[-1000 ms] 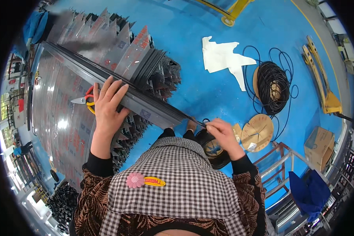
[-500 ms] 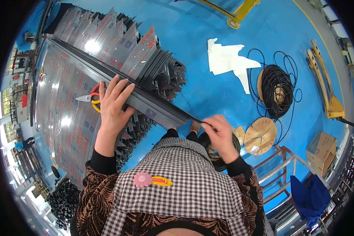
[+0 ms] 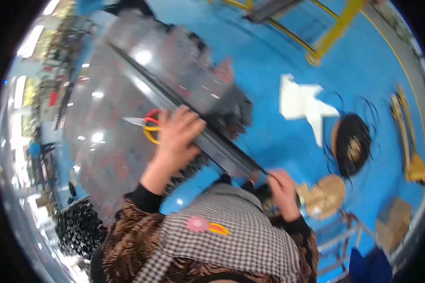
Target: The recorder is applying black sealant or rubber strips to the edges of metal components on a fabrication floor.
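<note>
left hand [image 3: 177, 134] lies spread flat on the long dark strip [image 3: 193, 127], right hand [image 3: 282, 186] pinches its near end.

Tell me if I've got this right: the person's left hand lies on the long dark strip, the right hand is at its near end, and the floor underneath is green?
Not quite. The head view shows the floor is blue, not green. The rest holds: the left hand lies on the long dark strip, and the right hand is at its near end.
</note>
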Action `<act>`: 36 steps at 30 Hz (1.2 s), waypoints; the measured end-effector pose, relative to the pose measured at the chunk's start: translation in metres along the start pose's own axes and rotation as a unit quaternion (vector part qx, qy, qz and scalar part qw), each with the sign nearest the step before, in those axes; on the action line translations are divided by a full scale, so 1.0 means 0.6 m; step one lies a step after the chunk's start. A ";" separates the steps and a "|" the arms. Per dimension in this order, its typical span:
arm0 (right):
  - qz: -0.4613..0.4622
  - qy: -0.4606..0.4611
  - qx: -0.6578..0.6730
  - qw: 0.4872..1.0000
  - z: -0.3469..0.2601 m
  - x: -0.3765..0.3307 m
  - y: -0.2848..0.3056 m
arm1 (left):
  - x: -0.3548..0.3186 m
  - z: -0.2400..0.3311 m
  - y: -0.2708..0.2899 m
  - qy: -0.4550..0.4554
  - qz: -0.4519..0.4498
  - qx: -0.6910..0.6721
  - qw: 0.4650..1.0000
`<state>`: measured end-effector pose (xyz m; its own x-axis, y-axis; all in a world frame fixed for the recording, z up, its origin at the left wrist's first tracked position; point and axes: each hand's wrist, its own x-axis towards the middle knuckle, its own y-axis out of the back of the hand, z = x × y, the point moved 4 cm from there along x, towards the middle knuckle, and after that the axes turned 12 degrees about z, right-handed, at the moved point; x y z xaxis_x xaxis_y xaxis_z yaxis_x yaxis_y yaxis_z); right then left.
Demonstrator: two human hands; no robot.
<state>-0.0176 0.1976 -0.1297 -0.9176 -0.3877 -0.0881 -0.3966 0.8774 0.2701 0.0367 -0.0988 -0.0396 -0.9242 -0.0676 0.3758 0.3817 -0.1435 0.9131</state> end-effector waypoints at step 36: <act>0.001 -0.017 0.036 0.999 0.000 0.018 -0.015 | -0.001 0.003 -0.004 0.042 0.001 0.006 0.999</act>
<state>-0.0239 0.1857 -0.1333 -0.9179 -0.3782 -0.1198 -0.3955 0.8963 0.2006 0.0366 -0.0968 -0.0418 -0.9193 -0.1504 0.3637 0.3832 -0.1314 0.9143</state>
